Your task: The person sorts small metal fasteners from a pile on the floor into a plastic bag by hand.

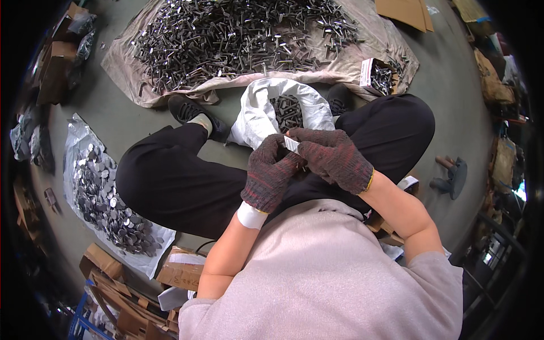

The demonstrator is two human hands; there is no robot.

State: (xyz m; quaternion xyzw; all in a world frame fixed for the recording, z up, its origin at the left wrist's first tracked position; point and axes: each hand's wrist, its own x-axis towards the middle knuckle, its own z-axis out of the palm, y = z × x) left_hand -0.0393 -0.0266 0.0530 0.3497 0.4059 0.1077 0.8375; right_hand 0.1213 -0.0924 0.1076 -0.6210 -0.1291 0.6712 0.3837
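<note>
Both my hands wear dark knitted gloves flecked with red and meet in front of my lap. My left hand (267, 173) and my right hand (333, 156) pinch a small, pale, shiny piece with ribbed stripes (291, 145) between their fingertips. Its exact kind is too small to make out. Just beyond the hands, a white woven sack (253, 115) stands between my legs with its mouth rolled back. Short dark metal pieces (288, 112) lie inside it. The gloves cover part of the sack's near side.
Past my shoes, a heap of bolt-like metal parts (238, 48) covers a stained cloth (122, 63). An open carton (366, 72) of similar parts sits at its right corner. Round metal discs (116, 207) lie on plastic sheeting at left. Cardboard boxes (182, 266) stand near my left elbow.
</note>
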